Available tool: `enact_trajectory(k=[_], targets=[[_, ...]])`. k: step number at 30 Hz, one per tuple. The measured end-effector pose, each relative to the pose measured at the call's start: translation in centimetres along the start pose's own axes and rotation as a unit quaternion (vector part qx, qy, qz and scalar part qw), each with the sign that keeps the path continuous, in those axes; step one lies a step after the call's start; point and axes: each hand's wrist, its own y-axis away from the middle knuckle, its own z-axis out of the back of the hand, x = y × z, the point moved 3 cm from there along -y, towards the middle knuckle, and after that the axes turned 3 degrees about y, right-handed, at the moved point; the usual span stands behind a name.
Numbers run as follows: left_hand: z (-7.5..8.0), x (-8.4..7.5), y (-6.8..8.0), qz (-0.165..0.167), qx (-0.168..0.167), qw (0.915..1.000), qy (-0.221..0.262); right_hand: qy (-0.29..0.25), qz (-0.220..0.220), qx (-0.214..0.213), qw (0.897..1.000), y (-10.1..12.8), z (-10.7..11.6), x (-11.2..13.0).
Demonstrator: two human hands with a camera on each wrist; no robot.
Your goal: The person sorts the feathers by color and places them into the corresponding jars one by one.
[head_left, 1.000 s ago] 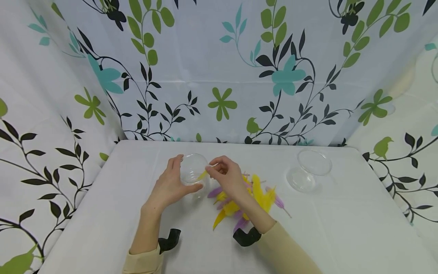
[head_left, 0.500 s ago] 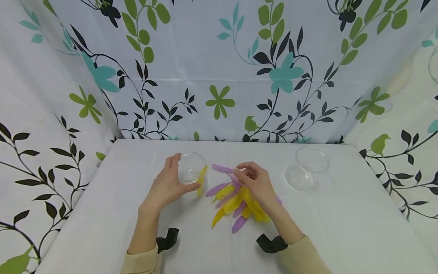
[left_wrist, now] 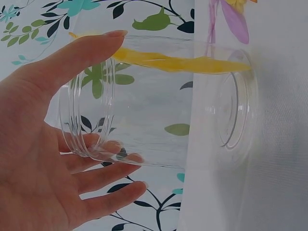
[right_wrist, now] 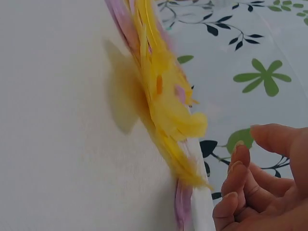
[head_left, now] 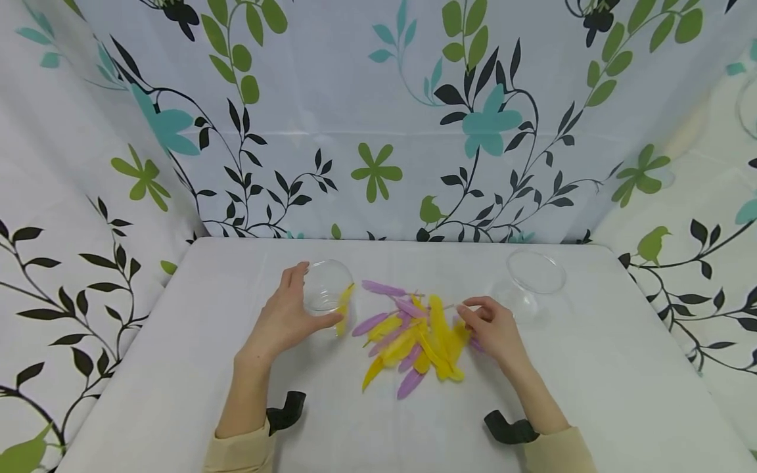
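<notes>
In the head view my left hand point(head_left: 290, 315) grips a clear jar point(head_left: 322, 289) standing on the table. A yellow feather point(left_wrist: 178, 62) stands inside along the wall, its end showing past the mouth in the left wrist view. To the right of the jar, yellow and purple feathers point(head_left: 408, 341) lie in a loose pile. At the pile's right edge is my right hand point(head_left: 493, 328), its fingertips close to a thin pale quill point(head_left: 449, 306). The right wrist view shows the thumb and bent fingers slightly apart, with nothing seen between them.
A second clear jar point(head_left: 535, 272) is at the table's back right. The white table point(head_left: 621, 381) ends at a leaf-patterned curtain point(head_left: 331, 131) behind and on both sides. Black wrist straps point(head_left: 286, 412) hang by both forearms.
My right hand let go of the yellow feather at the left jar, then moved right across the pile to its right edge. The left hand keeps its grip on the jar.
</notes>
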Motion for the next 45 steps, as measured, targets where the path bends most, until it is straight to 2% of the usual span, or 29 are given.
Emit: enact_trajectory(k=[7,12,18,24,33,45], targets=[[-0.1,0.0,0.0,-0.001,0.0,1.0,-0.002,0.051,-0.014,0.01,0.999,-0.9,1.5,-1.7],[-0.1,-0.2,0.0,-0.009,-0.003,1.0,0.0,0.071,-0.019,0.023,0.997,-1.2,1.4,-2.0],[-0.1,-0.3,0.0,-0.013,-0.004,0.9999,0.001,0.086,-0.021,0.014,0.996,-1.5,1.0,-1.9],[-0.2,-0.3,0.0,-0.008,-0.001,1.0,0.003,0.089,-0.017,0.01,0.996,-1.4,0.8,-1.9],[-0.1,-0.3,0.1,-0.006,0.001,1.0,-0.002,0.081,-0.024,0.03,0.996,-1.4,1.1,-2.0],[0.0,-0.3,0.1,-0.005,-0.001,1.0,-0.005,0.058,0.011,0.024,0.998,-0.5,3.4,0.0]])
